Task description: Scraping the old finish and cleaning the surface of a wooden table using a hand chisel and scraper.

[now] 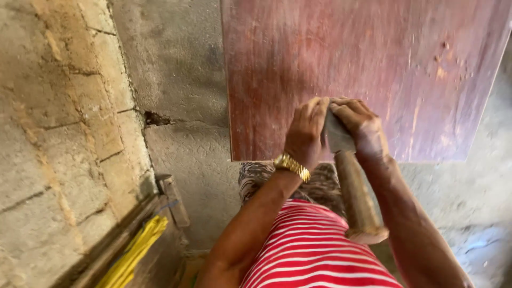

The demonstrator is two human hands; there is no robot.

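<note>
A rough grey plastered wall (176, 80) and block wall (58, 122) back the scene. A wooden-handled tool (352, 186), its metal head grasped by both the left hand (306, 130) and right hand (360, 125), presses against the reddish board (362, 64). Firm, even pressure with the blade held flat would likely serve best. Yellow strips (133, 253) lie lower left.
</note>
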